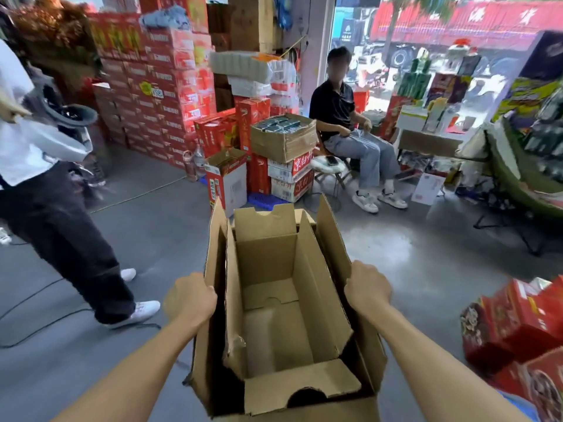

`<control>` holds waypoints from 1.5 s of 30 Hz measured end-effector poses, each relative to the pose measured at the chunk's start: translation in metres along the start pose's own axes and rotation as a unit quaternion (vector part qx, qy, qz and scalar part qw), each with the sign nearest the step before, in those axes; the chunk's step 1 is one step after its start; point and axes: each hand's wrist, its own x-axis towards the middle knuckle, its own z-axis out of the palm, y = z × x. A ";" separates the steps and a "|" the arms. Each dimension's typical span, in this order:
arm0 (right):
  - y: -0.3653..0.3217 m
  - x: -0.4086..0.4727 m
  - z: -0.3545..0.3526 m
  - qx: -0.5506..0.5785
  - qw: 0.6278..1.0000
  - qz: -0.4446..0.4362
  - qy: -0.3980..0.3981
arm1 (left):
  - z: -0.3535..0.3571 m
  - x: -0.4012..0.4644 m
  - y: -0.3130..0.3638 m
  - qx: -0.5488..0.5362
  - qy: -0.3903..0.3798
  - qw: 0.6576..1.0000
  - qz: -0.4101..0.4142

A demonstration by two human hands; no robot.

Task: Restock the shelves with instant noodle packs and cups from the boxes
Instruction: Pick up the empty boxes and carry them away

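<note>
Above the grey floor (158,226), an empty cardboard box (274,324) is gripped at its side flaps by the left hand (190,298) and right hand (367,287); open floor lies ahead.

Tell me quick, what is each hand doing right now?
Left hand: closed, gripping the left flap of the empty cardboard box.
Right hand: closed, gripping the box's right flap.

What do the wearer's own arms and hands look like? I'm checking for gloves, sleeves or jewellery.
Both forearms are bare right down to the frame's lower edge, with no sleeves showing. The left hand and the right hand have no gloves. No watch, bracelet or ring is visible.
</note>
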 end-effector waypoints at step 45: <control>-0.146 0.905 -0.016 -0.087 0.965 -0.239 -0.058 | 0.186 0.657 0.386 -0.054 0.016 0.960 -0.273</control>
